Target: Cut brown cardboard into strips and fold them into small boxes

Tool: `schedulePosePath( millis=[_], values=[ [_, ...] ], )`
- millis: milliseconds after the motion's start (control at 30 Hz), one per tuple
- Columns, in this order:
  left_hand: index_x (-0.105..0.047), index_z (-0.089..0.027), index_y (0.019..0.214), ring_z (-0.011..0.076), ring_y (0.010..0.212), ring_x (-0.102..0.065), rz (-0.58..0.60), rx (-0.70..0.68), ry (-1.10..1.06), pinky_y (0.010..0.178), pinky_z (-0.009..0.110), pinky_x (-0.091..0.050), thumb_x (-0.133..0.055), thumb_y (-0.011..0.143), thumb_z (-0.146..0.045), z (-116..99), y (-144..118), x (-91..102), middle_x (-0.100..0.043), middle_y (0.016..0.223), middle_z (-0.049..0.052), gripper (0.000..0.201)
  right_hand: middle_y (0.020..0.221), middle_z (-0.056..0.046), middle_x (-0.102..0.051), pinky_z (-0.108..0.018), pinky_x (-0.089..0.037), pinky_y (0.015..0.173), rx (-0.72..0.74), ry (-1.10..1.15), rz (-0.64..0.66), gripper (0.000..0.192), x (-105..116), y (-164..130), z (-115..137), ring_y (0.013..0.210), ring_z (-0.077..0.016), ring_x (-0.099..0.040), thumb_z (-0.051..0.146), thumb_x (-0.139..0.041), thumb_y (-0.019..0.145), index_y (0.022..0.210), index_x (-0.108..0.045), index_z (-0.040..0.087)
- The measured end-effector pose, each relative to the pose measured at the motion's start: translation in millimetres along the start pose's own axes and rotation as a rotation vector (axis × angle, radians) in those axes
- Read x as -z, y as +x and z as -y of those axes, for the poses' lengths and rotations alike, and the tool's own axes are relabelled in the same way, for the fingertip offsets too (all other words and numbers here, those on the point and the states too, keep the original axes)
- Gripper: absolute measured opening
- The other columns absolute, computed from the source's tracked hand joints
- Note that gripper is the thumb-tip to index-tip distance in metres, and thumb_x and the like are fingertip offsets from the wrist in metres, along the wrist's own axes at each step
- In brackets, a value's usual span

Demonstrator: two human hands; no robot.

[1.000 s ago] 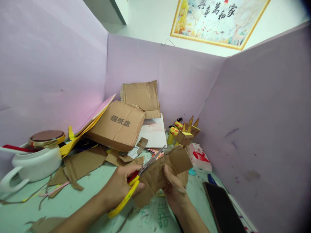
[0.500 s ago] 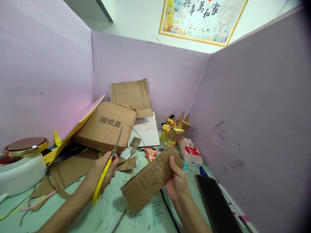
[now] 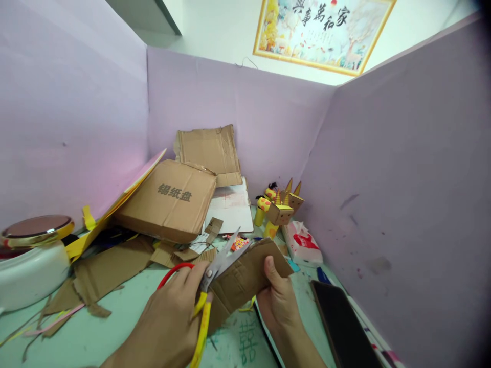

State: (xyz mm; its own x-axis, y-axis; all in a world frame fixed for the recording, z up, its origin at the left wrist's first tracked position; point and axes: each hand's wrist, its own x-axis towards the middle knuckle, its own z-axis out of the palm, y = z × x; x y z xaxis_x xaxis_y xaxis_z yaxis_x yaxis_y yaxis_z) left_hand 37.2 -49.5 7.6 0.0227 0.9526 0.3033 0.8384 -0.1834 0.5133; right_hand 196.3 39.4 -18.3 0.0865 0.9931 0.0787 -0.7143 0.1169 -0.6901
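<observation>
Step in hand: a cut is being made into the cardboard strip with the scissors.
Done well: the strip is best kept taut and level, with the thumb held clear of the blade line, and the blades fed squarely along the edge.
Left hand: fingers are curled through the red and yellow handles; the blades are parted partway over the strip's upper edge.
Right hand: fingers are closed around the strip's right end, thumb pressed on top.
Strip: raised above the green counter, between both hands.
Nearby: a dark phone lies right of the right hand.
</observation>
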Motion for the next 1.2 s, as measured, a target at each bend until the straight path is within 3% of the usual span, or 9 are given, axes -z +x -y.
schedulePosePath(
  millis=[133,333,467,667,1000,1200],
  values=[
    [-0.031,-0.023,0.133,0.0243,0.093,-0.059,0.020,-0.059,0.027,0.077,0.032,-0.048,-0.039,0.080,-0.025,-7,-2,-14.6,-0.061,0.107,0.011,0.054,0.109,-0.003,-0.066,-0.038,-0.047,0.089,-0.004,0.012,0.020,0.063,0,-1,2,0.100,-0.0210,-0.061,0.030,-0.075,0.062,0.121,-0.052,0.027],
    [-0.023,-0.019,0.138,0.0247,0.095,-0.059,0.107,0.071,0.169,0.079,0.034,-0.047,-0.040,0.076,-0.017,-3,8,-29.7,-0.058,0.110,0.014,0.065,0.097,-0.003,-0.071,-0.039,-0.049,0.084,-0.173,0.106,0.063,0.044,-1,-8,2,0.089,-0.0217,-0.064,0.033,-0.077,0.059,0.100,-0.065,0.024],
    [-0.020,-0.015,0.140,0.0264,0.103,-0.056,0.151,0.059,0.234,0.084,0.037,-0.046,-0.037,0.074,-0.009,-4,11,-27.7,-0.055,0.116,0.016,0.068,0.095,-0.002,-0.072,-0.038,-0.049,0.084,-0.209,0.166,0.092,0.040,-1,-10,2,0.087,-0.0195,-0.065,0.031,-0.077,0.060,0.098,-0.066,0.026],
    [-0.011,-0.005,0.141,0.0280,0.106,-0.055,0.272,0.074,0.391,0.083,0.041,-0.046,-0.023,0.073,0.005,-14,15,-20.2,-0.053,0.120,0.022,0.070,0.096,0.000,-0.071,-0.038,-0.049,0.084,-0.177,0.200,0.117,0.049,1,-10,1,0.090,-0.0191,-0.064,0.028,-0.075,0.064,0.110,-0.060,0.029],
    [-0.020,-0.007,0.140,0.0281,0.081,-0.063,0.211,-0.005,0.497,0.071,0.043,-0.050,-0.024,0.073,0.006,-2,15,-28.1,-0.062,0.104,0.019,0.069,0.098,-0.002,-0.070,-0.039,-0.048,0.085,-0.147,0.154,0.103,0.056,2,-9,1,0.091,-0.0213,-0.064,0.031,-0.076,0.062,0.115,-0.056,0.028],
    [-0.025,-0.010,0.139,0.0283,0.081,-0.064,0.199,-0.020,0.396,0.071,0.041,-0.049,-0.032,0.071,0.001,-2,15,-20.3,-0.065,0.100,0.017,0.069,0.102,-0.003,-0.069,-0.042,-0.046,0.088,-0.093,0.139,0.111,0.058,2,-9,0,0.094,-0.0223,-0.063,0.030,-0.074,0.064,0.118,-0.053,0.028]
  ],
)
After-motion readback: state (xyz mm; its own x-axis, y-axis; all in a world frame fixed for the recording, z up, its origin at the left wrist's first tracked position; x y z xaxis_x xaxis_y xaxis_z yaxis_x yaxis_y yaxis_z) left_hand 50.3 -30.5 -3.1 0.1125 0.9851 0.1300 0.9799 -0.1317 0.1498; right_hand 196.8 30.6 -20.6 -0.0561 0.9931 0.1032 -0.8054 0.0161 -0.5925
